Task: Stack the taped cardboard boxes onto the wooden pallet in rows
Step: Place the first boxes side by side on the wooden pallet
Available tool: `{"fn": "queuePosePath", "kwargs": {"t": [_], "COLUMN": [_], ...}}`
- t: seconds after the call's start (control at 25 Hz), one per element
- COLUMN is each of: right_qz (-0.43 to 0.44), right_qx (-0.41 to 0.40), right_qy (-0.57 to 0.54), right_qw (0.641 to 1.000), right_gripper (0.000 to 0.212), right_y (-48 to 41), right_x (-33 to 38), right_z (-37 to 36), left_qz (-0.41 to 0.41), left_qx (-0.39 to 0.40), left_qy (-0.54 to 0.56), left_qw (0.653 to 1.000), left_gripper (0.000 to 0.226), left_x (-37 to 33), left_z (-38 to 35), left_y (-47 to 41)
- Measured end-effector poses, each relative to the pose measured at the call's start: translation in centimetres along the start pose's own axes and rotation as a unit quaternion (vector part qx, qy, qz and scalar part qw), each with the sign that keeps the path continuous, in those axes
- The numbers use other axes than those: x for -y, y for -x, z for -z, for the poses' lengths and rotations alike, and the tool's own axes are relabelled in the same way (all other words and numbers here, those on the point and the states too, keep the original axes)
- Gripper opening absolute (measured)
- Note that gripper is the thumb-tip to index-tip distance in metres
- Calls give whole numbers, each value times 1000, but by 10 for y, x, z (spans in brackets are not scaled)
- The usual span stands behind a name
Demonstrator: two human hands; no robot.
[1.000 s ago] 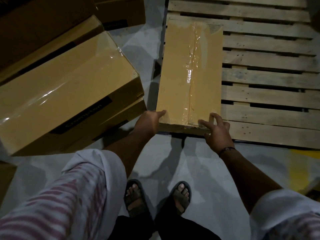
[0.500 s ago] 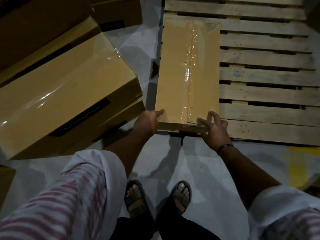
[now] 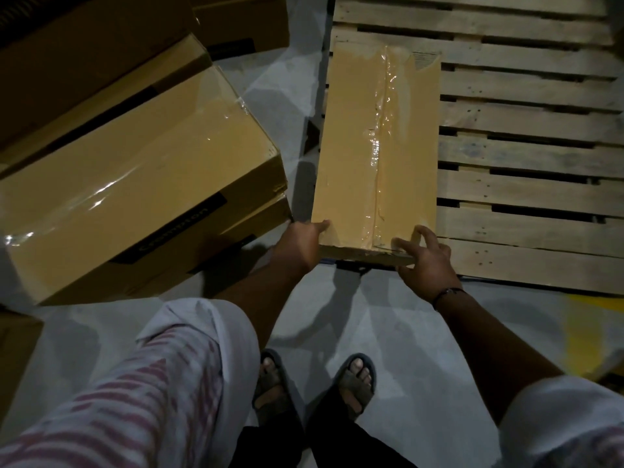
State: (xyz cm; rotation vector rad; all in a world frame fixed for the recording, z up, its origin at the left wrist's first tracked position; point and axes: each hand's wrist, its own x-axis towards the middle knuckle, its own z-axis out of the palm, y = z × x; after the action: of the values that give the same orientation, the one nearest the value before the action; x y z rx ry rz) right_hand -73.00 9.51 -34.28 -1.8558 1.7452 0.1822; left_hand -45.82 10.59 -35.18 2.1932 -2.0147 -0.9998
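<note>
Tape runs shiny down the top of the cardboard box (image 3: 354, 146), which lies flat on the left end of the wooden pallet (image 3: 523, 157), its near end over the front plank. The left hand (image 3: 299, 244) holds the near left corner, thumb on top (its other fingers are hidden). The right hand (image 3: 427, 261) hooks bent fingers over the near right corner, tips on the top. Since a second ago almost nothing has changed: same spot, same hold. Bigger taped boxes (image 3: 135, 184) lie on the grey floor (image 3: 371, 315) to the left.
</note>
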Motion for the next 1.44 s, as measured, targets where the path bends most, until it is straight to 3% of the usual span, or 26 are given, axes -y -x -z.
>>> {"fn": "queuePosePath", "kwargs": {"t": [0.36, 0.6, 0.8, 1.04, 1.2, 1.44], "right_qz": [60, 92, 67, 66, 86, 82], "right_qx": [0, -13, 1, 30, 26, 31], "right_qy": [68, 82, 63, 93, 124, 133], "right_qw": [996, 992, 996, 993, 988, 987], "right_gripper": [57, 61, 65, 73, 77, 83], "right_y": [-2, -77, -168, -280, -328, -386], "right_x": [73, 121, 150, 189, 208, 219], "right_z": [64, 127, 145, 157, 168, 175], "left_qz": [7, 13, -9, -51, -26, -6], "left_qx": [6, -67, -47, -8, 25, 72], "left_qy": [-12, 55, 71, 48, 49, 65], "left_qw": [1000, 996, 996, 998, 998, 995], "left_gripper": [69, 60, 57, 71, 60, 68], "left_x": [-41, -56, -54, -41, -32, -31], "left_z": [72, 125, 140, 156, 164, 166], "left_y": [25, -21, -91, -173, -205, -246]}}
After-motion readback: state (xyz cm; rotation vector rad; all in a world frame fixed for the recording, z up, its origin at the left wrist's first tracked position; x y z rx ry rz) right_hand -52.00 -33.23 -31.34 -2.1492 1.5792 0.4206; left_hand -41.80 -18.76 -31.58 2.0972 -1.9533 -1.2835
